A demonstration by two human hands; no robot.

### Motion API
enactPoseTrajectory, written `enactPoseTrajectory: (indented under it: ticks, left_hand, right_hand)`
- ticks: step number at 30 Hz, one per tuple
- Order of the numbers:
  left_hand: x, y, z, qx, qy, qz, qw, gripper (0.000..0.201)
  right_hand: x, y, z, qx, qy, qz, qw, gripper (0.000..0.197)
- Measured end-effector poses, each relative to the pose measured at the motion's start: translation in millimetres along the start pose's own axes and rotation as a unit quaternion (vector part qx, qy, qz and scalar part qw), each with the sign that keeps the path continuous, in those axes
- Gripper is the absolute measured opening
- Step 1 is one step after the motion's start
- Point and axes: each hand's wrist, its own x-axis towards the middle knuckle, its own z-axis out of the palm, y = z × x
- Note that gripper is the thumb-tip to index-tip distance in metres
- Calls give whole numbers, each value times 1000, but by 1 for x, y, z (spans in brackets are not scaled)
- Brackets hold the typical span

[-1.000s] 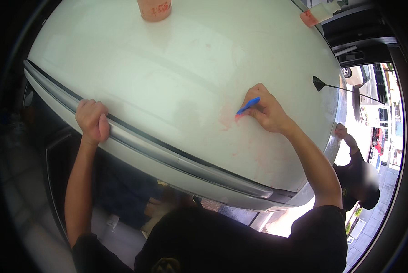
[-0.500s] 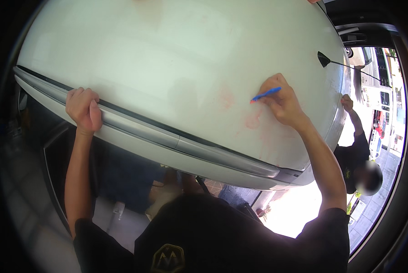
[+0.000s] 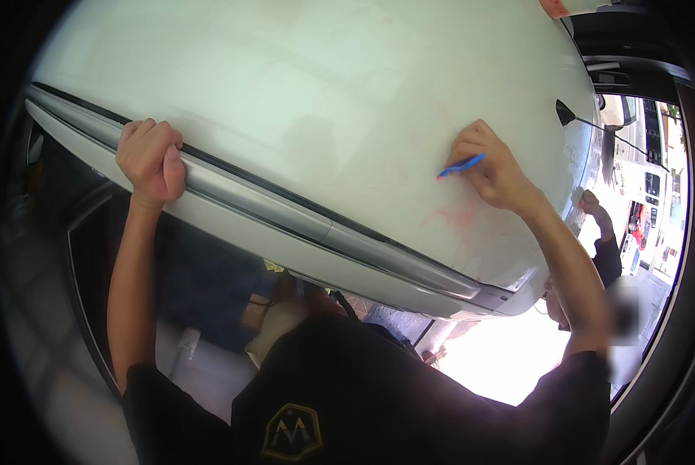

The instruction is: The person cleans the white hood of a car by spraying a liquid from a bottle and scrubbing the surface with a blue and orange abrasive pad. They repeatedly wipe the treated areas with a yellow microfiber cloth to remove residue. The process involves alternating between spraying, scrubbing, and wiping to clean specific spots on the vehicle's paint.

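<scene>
A white car roof (image 3: 347,139) with a silver roof rail (image 3: 285,221) along its near side fills the middle of the view. My left hand (image 3: 152,159) is closed around the rail, thumb toward me. In my right hand (image 3: 491,167) a slim blue stick-like tool (image 3: 465,164) is pinched, its reddish tip pointing left and down at the roof. Whether the tip touches the paint I cannot tell. Just nearer than the tool, thin red smears (image 3: 457,218) mark the white surface.
A black roof antenna (image 3: 566,113) stands to the right of my right hand. Beyond the rear edge, another person's hand (image 3: 589,203) is close to the car. A whitish object with red marks (image 3: 576,8) shows at the top right. Vehicles stand outside.
My view has shifted a little. The blue tool stays in my right hand, with its tip now farther from the nearer smear. My left hand keeps its hold on the rail.
</scene>
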Motion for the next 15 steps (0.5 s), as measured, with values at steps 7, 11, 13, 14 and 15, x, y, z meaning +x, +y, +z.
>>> enactPoseTrajectory:
  ticks: [7, 11, 13, 14, 15]
  left_hand:
    - [6, -9, 3, 8, -11, 1, 1000, 6]
    - [-2, -10, -6, 14, 21, -8, 1000, 6]
    - [-5, -7, -5, 6, 27, -20, 999, 5]
    - [-1, -8, -7, 10, 31, -23, 999, 4]
    - [3, -3, -7, 21, 6, -68, 997, 4]
  right_hand:
    - [247, -73, 71, 11, 137, -224, 965, 5]
    - [149, -79, 68, 1, -1, -244, 970, 9]
    - [74, -63, 47, -6, -65, -161, 985, 13]
    - [43, -59, 32, 12, -66, -94, 993, 16]
    - [16, -52, 21, 34, -7, -42, 998, 16]
